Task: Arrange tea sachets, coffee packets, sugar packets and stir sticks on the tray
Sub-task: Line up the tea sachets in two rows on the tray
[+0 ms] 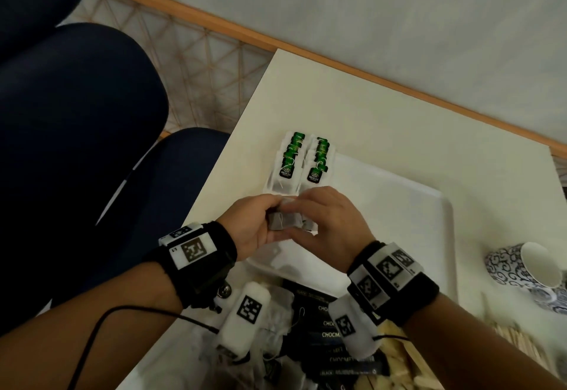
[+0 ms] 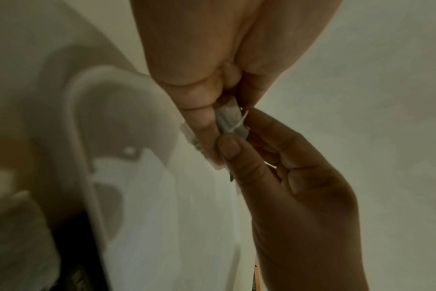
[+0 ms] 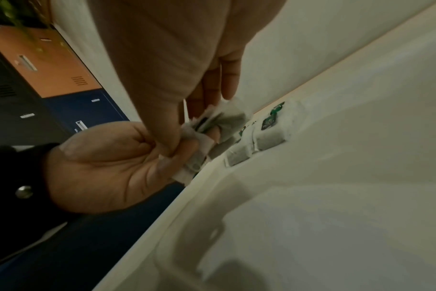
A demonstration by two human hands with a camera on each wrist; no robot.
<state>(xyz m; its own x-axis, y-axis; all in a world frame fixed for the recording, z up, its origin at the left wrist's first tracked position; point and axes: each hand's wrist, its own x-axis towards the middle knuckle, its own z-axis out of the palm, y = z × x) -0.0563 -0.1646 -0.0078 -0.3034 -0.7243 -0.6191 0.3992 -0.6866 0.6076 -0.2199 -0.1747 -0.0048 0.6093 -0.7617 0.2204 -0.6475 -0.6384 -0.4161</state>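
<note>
Two rows of green-tagged tea sachets (image 1: 302, 164) lie overlapped in the far left corner of the white tray (image 1: 411, 224); the right wrist view shows the same sachets (image 3: 266, 135). Just in front of them, both hands meet over the tray's left end. My left hand (image 1: 259, 224) and right hand (image 1: 322, 221) together pinch a small bunch of tea sachets (image 1: 283, 221), also seen between the fingers as crumpled sachets (image 3: 212, 126) and grey sachets (image 2: 228, 118). Their tags are hidden by the fingers.
A pile of dark Chocmel packets (image 1: 331, 325), loose tea sachets (image 1: 276, 328) and pale sugar packets (image 1: 395, 359) lies near me. Wooden stir sticks (image 1: 518, 340) and a patterned cup (image 1: 527, 270) on its side are at the right. Blue chairs (image 1: 76, 144) stand left of the table (image 1: 322, 89).
</note>
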